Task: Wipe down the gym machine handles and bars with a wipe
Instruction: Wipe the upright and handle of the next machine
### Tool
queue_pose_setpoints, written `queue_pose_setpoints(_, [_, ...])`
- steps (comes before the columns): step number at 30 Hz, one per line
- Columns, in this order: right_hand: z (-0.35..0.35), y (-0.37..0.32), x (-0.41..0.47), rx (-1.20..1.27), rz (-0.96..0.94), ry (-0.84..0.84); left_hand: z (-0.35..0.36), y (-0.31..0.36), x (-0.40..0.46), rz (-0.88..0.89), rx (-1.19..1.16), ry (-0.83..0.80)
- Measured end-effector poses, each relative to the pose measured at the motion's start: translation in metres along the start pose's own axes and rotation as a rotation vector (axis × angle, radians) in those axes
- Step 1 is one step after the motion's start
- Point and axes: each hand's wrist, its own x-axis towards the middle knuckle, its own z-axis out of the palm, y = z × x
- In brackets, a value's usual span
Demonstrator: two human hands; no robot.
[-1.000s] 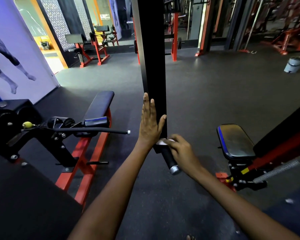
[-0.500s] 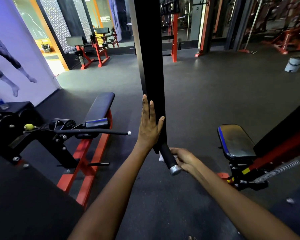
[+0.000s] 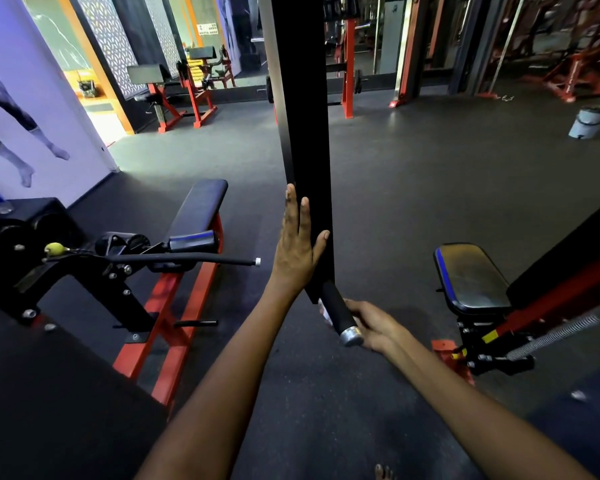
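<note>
Benches (image 3: 194,216) flank the black bar (image 3: 305,140); bucket (image 3: 587,123) beyond.

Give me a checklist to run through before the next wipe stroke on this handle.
1. Left hand steadying the black upright bar: ok, flat against it, fingers straight.
2. Wipe in contact with the handle grip: ok, a white edge shows beside the grip.
3. Right hand holding the wipe under the grip: cannot tell, fingers mostly hidden behind it.
4. Silver end cap wiped: cannot tell.
5. Room to slide along the grip: ok, nothing blocks it.
</note>
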Motion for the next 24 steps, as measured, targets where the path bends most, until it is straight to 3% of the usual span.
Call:
queue_pose_setpoints(3, [-0.026, 0.015, -0.032, -0.158, 0.032, -0.075, -0.002, -0.001, 0.001, 0.007, 0.018, -0.015])
queue_pose_setpoints(5, [-0.034, 0.011, -0.038, -0.269, 0.042, -0.038, -0.003, 0.0, 0.001, 0.007, 0.026, -0.011])
queue_pose_setpoints(8, [-0.013, -0.007, -0.027, -0.441, -0.02, -0.049, -0.002, 0.001, 0.0, -0.007, 0.017, -0.005])
queue_pose_setpoints(12, [0.009, -0.01, -0.009, -0.349, -0.09, 0.065, -0.003, 0.001, 0.0, -0.011, 0.017, -0.003])
queue_pose_setpoints(18, [-0.024, 0.016, -0.046, -0.172, 0.081, 0.035, -0.007, -0.001, -0.001, -0.001, 0.02, -0.013])
queue_pose_setpoints(21, [-0.017, 0.005, -0.045, -0.092, 0.147, 0.149, -0.006, -0.001, -0.001, -0.006, 0.011, -0.017])
queue_pose_setpoints(24, [-0.009, 0.004, -0.046, -0.201, 0.067, 0.226, -0.004, -0.002, -0.003, 0.0, 0.002, -0.016])
